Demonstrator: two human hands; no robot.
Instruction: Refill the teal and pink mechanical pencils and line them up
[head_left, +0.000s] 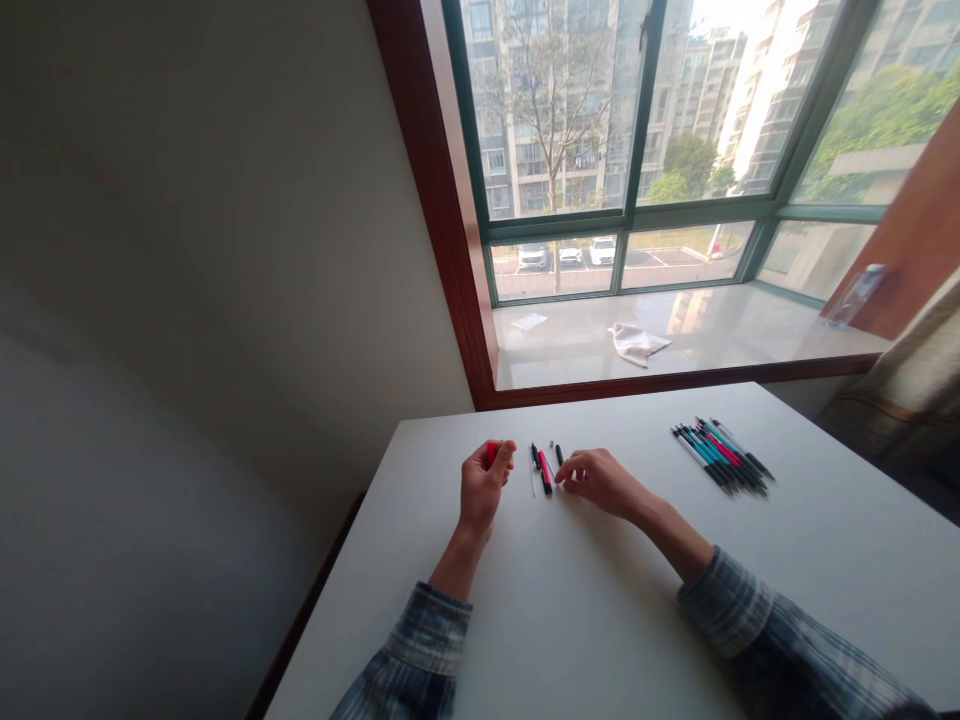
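My left hand (484,485) is closed round a small red pen part (491,453), mostly hidden by the fingers and thumb. On the table between my hands lie a thin pale pen refill (533,478) and a pink-and-black pen piece (544,470). A short black pen part (559,455) and a tiny metallic piece (552,444) lie just beyond my right fingertips. My right hand (596,478) is lowered to the tabletop, its thumb and fingers drawn together beside these parts. Whatever lies between those fingertips is too small to make out.
Several assembled pens (721,458) in teal, pink, white and black lie bunched on the right of the white table (570,610). Behind it is a window sill (712,320) with a white cloth (636,343) and a clear bottle (859,295). A wall rises at left.
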